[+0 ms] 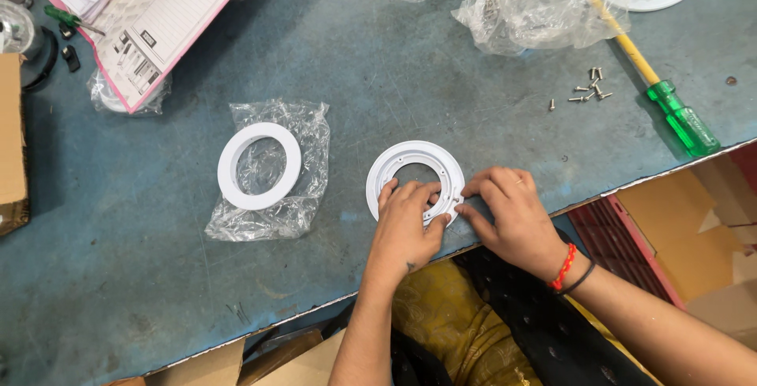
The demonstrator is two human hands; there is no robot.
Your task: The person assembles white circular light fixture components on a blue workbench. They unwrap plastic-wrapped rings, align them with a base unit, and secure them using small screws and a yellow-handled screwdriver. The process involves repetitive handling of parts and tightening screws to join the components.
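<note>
— Where are my hands?

— Both are on the white ribbed ring (410, 167) lying flat near the front edge of the blue worktop (158, 275). My left hand (407, 224) presses its fingers down on the ring's near rim; my right hand (505, 211) pinches the ring's right edge.

— What else is nearby?

— A smooth white ring (259, 165) on a clear bag (303, 197) to the left, loose screws (590, 88), and a green-handled screwdriver (680, 118) to the right.

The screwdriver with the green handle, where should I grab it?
Probably grab the screwdriver by its chunky green handle, coming from the near table edge. The handle lies flat and points there, while the thin yellow shaft runs under a plastic bag. Both hands are on the white ring.
</note>
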